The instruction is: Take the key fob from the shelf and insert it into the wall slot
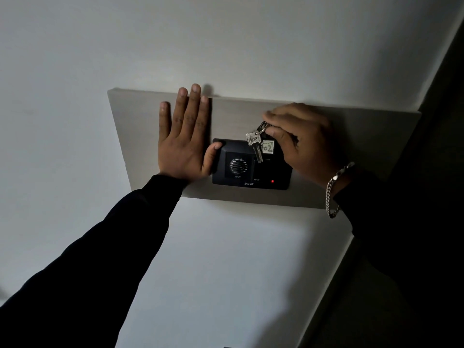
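A black wall unit (251, 169) with a round speaker grille and a small red light is mounted on a grey-beige wall panel (140, 121). My right hand (301, 144) pinches the key ring at the unit's top right corner. From the ring hang a silver key (254, 144) and a white key fob tag (267, 147) marked 402, which lies against the top of the unit. The slot itself is hidden behind the tag and key. My left hand (184, 136) lies flat on the panel with fingers spread, its thumb touching the unit's upper left corner.
The panel hangs on a plain white wall (226, 41). A dark surface or door edge (442, 121) runs along the right side, close to my right arm. A silver chain bracelet (334, 187) sits on my right wrist. The light is dim.
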